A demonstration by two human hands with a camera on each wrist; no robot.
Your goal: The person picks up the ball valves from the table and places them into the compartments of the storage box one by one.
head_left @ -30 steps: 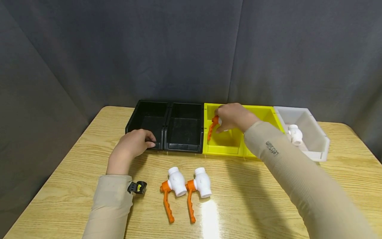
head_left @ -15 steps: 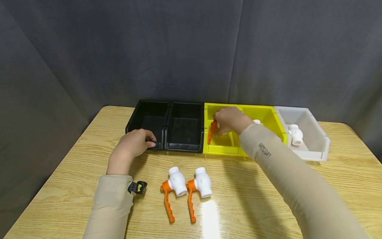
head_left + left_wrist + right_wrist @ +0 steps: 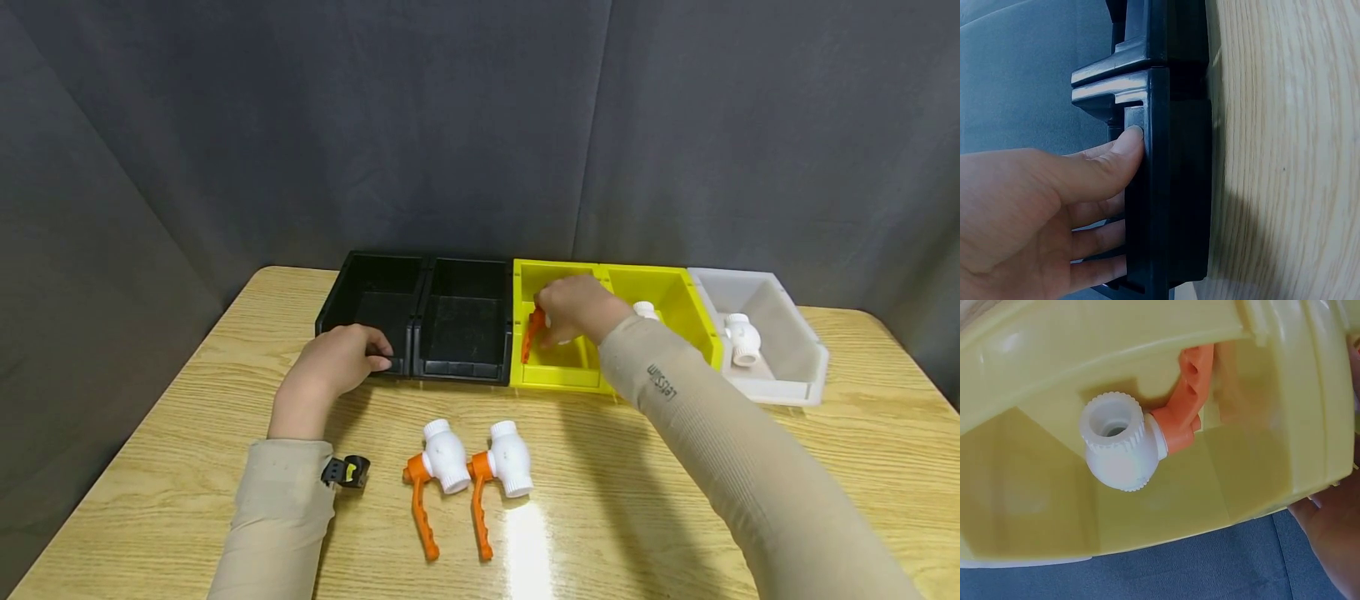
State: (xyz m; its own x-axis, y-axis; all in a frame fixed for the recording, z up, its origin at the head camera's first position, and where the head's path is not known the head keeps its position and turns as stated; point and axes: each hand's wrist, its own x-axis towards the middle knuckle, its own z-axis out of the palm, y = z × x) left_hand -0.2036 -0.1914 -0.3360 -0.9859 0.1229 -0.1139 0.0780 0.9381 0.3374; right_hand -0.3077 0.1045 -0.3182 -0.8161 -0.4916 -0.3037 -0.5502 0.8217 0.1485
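My left hand point(image 3: 337, 358) grips the front lip of the leftmost black bin point(image 3: 1157, 187), thumb on the lip and the other fingers behind it. Down inside the left yellow bin point(image 3: 558, 377), my right hand point(image 3: 577, 307) holds a ball valve by its body. The valve's orange handle point(image 3: 532, 333) points toward the bin's front; its white body is mostly hidden by the fingers. In the right wrist view, the right hand point(image 3: 1338, 531) shows only at the edge, beyond the bin wall. Two white ball valves, one point(image 3: 446, 457) beside the other point(image 3: 511, 458), lie on the table, orange handles toward me.
A second ball valve point(image 3: 1122, 450) sits in the right yellow bin point(image 3: 675, 292), partly behind my right sleeve. The white bin point(image 3: 806, 333) at the right end holds another valve point(image 3: 742, 339). A second black bin point(image 3: 465, 367) adjoins the left yellow one. Grey curtain stands behind.
My right hand has moved lower and slightly left in the left yellow bin with the valve. The shifted sleeve uncovers the white valve end in the right yellow bin. My left hand stays put.
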